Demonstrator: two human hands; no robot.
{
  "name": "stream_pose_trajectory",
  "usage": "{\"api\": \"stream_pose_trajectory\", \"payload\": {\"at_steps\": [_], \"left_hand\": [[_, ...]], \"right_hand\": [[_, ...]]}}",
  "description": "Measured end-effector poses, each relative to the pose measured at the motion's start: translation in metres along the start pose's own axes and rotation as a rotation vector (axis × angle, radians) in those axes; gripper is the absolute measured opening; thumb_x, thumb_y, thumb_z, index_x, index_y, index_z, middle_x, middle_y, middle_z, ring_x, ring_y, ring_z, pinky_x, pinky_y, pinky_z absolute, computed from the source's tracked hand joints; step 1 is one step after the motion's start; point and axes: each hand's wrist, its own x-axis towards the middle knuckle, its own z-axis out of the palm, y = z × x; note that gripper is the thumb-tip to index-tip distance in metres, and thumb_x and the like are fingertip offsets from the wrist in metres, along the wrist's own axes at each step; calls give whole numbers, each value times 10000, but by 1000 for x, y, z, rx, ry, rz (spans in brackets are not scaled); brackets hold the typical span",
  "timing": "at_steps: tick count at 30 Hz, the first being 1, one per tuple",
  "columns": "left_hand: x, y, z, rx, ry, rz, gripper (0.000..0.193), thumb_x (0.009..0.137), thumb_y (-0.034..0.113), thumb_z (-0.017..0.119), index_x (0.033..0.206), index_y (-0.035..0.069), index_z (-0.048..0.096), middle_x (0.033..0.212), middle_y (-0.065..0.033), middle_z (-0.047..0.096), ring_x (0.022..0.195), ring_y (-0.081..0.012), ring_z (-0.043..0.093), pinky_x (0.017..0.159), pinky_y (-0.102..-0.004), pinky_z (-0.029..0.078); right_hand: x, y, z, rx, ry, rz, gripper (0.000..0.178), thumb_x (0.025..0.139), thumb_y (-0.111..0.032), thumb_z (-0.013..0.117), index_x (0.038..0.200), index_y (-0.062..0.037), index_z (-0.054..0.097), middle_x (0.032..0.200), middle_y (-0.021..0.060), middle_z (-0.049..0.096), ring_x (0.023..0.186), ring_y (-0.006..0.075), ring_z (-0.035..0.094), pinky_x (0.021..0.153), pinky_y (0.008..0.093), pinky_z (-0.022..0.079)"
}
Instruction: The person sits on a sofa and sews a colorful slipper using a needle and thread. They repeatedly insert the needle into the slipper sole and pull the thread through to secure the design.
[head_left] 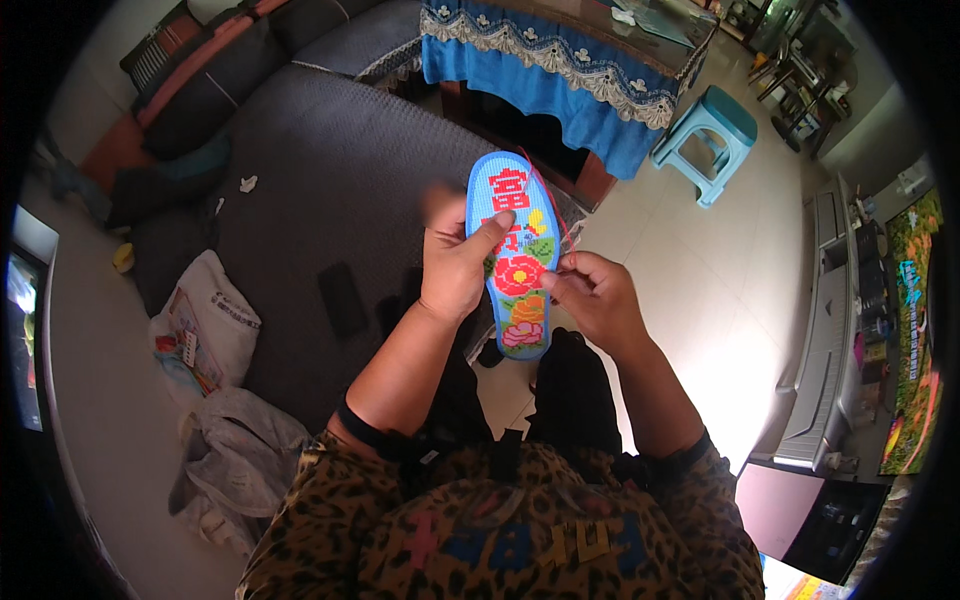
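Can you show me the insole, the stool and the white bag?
Insole (518,276): head view, on its red flower.
Stool (723,122): head view, on its blue seat.
White bag (212,318): head view, on its side.

Left-hand grip (458,262) holds blue flower-patterned insole (518,275); right-hand grip (600,300) contacts its right edge, red thread (567,237) running alongside

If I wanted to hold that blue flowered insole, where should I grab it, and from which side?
Probably by the left edge of the insole, around mid-length, coming from the left: thumb across the patterned face, fingers behind. It is flat and long, so a pinch over its edge should suit, much as the left hand holds it; the right hand is at the opposite edge.
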Motion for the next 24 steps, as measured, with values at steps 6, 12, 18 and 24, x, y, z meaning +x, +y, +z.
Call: {"api": "stream_pose_trajectory", "payload": {"at_steps": [6, 12, 18, 24], "left_hand": [[0, 2, 2, 17, -23, -1, 101, 889, 35, 654, 988, 21, 667, 937, -97, 721, 810, -147, 690, 759, -303, 561], [2, 1, 0, 42, -16, -16, 86, 898, 59, 659, 976, 26, 674, 932, -86, 721, 809, -143, 684, 774, -298, 548], [1, -5, 0, 66, 16, -80, 98, 924, 85, 645, 981, 9, 669, 926, -79, 712, 803, -126, 666, 758, -279, 537], [4, -12, 6, 31, 30, -135, 103, 934, 84, 637, 972, -11, 653, 881, -72, 704, 749, -107, 655, 695, -258, 539]], "right_hand": [[0, -5, 1, -208, 312, -355, 109, 845, -60, 698, 892, 5, 625, 775, 74, 639, 691, 141, 611, 649, 270, 496], [3, -13, 9, -274, 286, -275, 82, 842, -45, 690, 878, -3, 629, 799, 95, 651, 686, 154, 620, 632, 277, 495], [-2, -9, 7, -394, 248, -257, 79, 855, -56, 674, 879, 3, 627, 764, 108, 638, 659, 187, 612, 609, 299, 488], [-9, -3, 3, -362, 252, -76, 88, 866, -77, 666, 878, 2, 629, 764, 125, 636, 651, 212, 612, 601, 314, 484]]}}
